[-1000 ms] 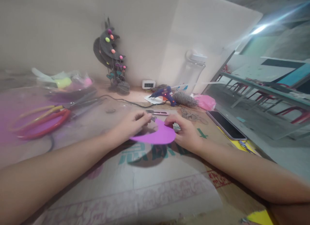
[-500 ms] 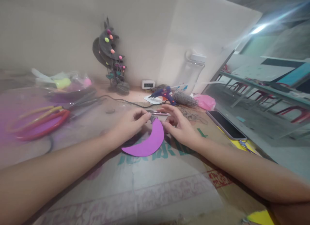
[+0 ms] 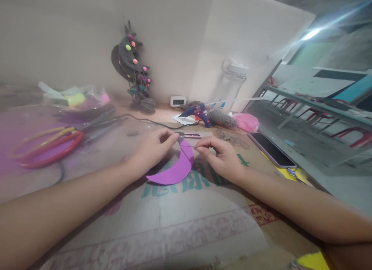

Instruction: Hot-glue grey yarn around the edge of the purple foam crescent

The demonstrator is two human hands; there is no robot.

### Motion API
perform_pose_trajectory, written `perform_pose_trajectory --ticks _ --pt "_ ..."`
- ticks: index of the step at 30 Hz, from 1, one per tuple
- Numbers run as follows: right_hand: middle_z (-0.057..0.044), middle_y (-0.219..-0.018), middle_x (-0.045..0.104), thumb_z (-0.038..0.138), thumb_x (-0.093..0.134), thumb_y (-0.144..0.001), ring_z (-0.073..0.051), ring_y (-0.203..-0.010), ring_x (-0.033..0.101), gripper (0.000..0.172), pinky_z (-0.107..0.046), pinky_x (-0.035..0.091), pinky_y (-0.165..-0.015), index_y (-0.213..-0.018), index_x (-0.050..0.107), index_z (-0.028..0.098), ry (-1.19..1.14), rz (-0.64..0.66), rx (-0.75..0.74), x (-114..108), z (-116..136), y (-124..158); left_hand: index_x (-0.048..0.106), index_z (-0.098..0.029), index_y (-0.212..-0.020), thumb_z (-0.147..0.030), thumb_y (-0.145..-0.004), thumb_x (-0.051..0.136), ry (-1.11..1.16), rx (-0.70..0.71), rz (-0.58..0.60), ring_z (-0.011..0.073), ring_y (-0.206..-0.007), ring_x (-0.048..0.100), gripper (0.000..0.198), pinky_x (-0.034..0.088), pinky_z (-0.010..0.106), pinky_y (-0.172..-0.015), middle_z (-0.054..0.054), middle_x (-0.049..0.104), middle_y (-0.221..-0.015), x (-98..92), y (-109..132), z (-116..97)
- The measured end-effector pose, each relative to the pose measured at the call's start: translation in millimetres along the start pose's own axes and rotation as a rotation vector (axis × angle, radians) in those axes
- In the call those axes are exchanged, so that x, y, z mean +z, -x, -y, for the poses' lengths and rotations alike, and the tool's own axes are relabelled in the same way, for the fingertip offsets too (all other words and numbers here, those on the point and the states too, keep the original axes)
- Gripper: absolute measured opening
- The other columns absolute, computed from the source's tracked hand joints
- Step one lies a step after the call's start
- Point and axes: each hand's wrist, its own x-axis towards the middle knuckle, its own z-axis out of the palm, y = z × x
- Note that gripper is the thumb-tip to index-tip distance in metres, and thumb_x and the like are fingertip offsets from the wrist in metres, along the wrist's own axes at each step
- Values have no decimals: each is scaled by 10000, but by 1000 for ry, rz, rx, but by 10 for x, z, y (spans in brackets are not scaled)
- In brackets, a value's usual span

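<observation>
A purple crescent moon cutout (image 3: 177,167) lies tilted over the cardboard, its upper tip wrapped in grey yarn (image 3: 180,140). My left hand (image 3: 158,146) pinches that wrapped tip between thumb and fingers. To the right, my right hand (image 3: 219,155) has its thumb and forefinger closed on a thin strand of yarn (image 3: 190,147), which stretches across the front of the crescent. Just beyond the tip lies a pink utility knife (image 3: 192,135). Loose yarn (image 3: 232,138) trails behind my right hand toward a grey yarn ball (image 3: 222,119).
A blue glue gun (image 3: 199,114) with a lit red light rests behind the hands, near a small clock (image 3: 178,101). Red-and-yellow scissors (image 3: 66,142) lie left. A phone (image 3: 272,149) sits by the right edge. A decorated grey moon ornament (image 3: 130,61) and a clear bottle (image 3: 231,88) stand behind.
My right hand has moved from the crescent's edge slightly to the right and down, drawing the strand taut across the front. The crescent has shifted slightly left; my left hand stays at its tip.
</observation>
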Motion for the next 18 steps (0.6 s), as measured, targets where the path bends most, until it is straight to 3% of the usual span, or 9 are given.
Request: perform_pose_trajectory --ticks 5,10,13,18 --pt "-26 -711 656 211 518 -923 -134 -655 589 135 -264 474 -635 -840 622 185 57 148 -303 -26 31 30 597 -183 -750 -433 -861 518 -12 26 -19 156 -619 518 285 372 261 -587 -9 583 -655 -5 -5 0" --pt "-60 -782 649 228 463 -946 -160 -759 611 199 -289 491 -690 -827 617 184 7 257 -324 -44 46 32 590 -178 -758 -430 -860 525 23 12 -24 153 -630 524 280 379 263 -601 -8 584 -675 2 -9 1" --pt "-53 -800 612 237 465 -943 -159 -775 583 197 -305 473 -725 -803 596 188 -29 128 -231 -59 18 4 586 -176 -760 -436 -868 522 25 7 -20 147 -636 528 288 382 262 -608 -11 579 -683 0 -9 -4" --pt "16 -729 506 274 536 -904 -128 -673 488 121 -273 426 -652 -806 515 205 0 -198 101 -110 -254 -138 575 -184 -775 -471 -883 498 23 -47 15 127 -529 481 316 351 252 -526 -25 564 -624 -1 5 9"
